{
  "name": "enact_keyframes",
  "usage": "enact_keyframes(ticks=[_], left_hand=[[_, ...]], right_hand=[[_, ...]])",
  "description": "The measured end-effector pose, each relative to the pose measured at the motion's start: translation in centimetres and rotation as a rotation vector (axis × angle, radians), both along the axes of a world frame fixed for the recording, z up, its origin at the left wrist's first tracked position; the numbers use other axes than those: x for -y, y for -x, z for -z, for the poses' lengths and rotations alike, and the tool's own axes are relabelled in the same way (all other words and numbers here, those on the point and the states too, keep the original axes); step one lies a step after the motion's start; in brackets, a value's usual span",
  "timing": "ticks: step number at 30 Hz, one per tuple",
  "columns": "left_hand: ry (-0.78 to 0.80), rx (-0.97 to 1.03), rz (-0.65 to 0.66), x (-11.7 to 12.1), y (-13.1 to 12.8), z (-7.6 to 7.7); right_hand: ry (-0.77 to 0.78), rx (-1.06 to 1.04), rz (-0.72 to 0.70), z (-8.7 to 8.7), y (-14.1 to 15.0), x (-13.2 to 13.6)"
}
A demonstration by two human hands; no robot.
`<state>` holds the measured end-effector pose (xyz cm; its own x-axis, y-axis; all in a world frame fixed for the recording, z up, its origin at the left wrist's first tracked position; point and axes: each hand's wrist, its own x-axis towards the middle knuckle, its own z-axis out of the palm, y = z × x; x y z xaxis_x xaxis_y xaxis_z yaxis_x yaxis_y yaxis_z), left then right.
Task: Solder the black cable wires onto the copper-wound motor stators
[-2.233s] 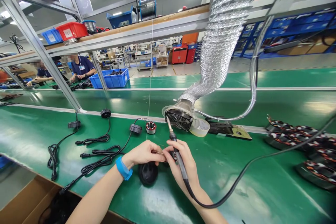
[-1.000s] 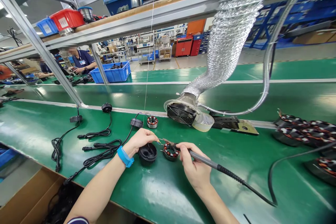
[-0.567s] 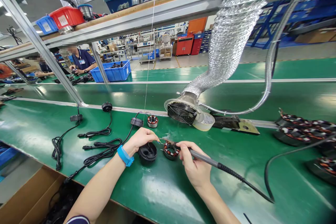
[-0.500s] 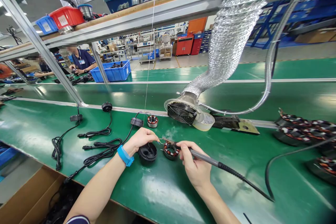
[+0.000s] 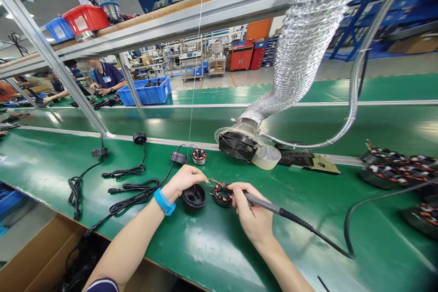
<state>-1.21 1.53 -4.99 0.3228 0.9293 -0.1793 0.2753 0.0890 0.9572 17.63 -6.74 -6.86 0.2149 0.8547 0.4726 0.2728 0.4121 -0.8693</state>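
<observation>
My right hand (image 5: 249, 212) is closed around a soldering iron (image 5: 263, 204), its tip lying over a small wound stator (image 5: 221, 194) on the green bench. My left hand (image 5: 183, 181) pinches a thin wire end beside the iron's tip, over a black round housing (image 5: 193, 197). A blue band sits on my left wrist. A fine solder strand (image 5: 195, 64) hangs down from a reel on the shelf toward my left hand.
A fume fan (image 5: 237, 144) on a foil duct (image 5: 301, 45) stands just behind the hands. A second stator (image 5: 199, 156) and black cabled parts (image 5: 130, 187) lie to the left. Several wound stators (image 5: 393, 169) are piled at right. Other people sit at the far left bench.
The iron went from upright 2.2 s ago to lying flat with its tip at the stator. A wisp of smoke near the tip has gone. The view shifted slightly.
</observation>
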Motion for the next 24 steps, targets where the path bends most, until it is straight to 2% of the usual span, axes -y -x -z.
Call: enact_keyframes(ticks=[10,24], left_hand=[[-0.017,-0.026,0.001,-0.05,0.06,0.18],[-0.011,-0.010,0.005,-0.05,0.00,0.04]], right_hand=[[-0.007,-0.081,0.026,0.35,-0.08,-0.07],[-0.033,-0.091,0.036,0.23,-0.10,0.17]])
